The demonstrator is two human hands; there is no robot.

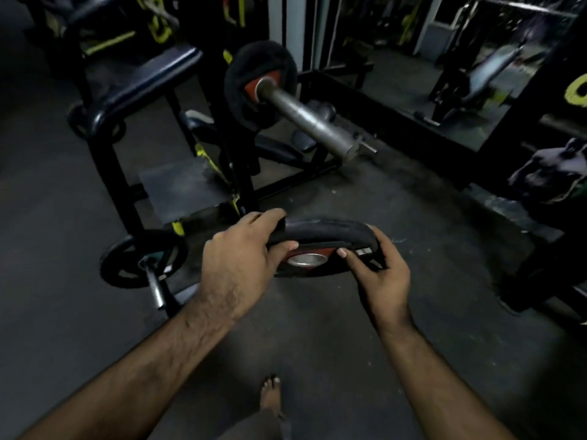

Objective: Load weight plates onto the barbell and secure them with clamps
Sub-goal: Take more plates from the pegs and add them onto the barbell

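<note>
I hold a black weight plate [320, 231] with a red centre and a metal hub between both hands, tilted nearly flat at about waist height. My left hand [244, 258] grips its left rim, thumb under and fingers over. My right hand [381, 274] grips its right rim. Ahead and above, the barbell sleeve [311, 120] points toward me, its end bare. One black plate with a red centre [241, 90] sits on the sleeve at its inner end. No clamp is visible.
A black bench and rack frame [108, 154] stand at the left. Another black plate [127, 265] sits on a low storage peg at the lower left. A mirror [460, 74] backs the room. My bare foot [270, 395] is on the dark floor.
</note>
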